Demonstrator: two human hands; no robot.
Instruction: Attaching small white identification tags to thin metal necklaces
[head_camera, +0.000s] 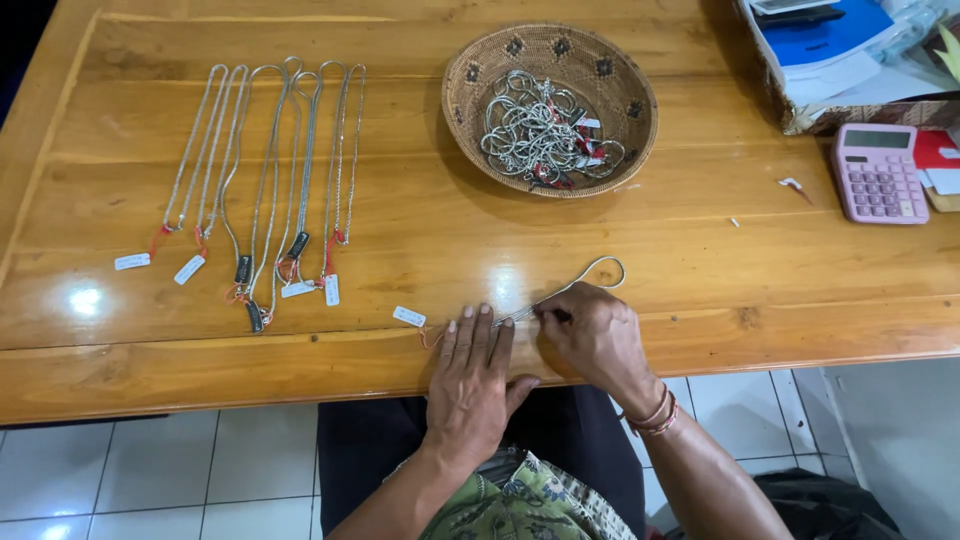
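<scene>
A left hand (472, 372) is lying flat, pinning a silver chain (560, 292) on the wooden table (620, 240) near its front edge, while the right hand (597, 335) is pinching it, and a hard tug risks kinking it.

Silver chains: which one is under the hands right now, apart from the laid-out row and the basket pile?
The single silver chain at the table's near edge: left hand presses it flat, right hand pinches it, its loop curling beyond the right hand, white tag lying left.

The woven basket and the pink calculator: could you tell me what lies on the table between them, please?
In the head view, mostly bare wood between the woven basket and pink calculator; only a small paper scrap lies near the calculator.
</scene>
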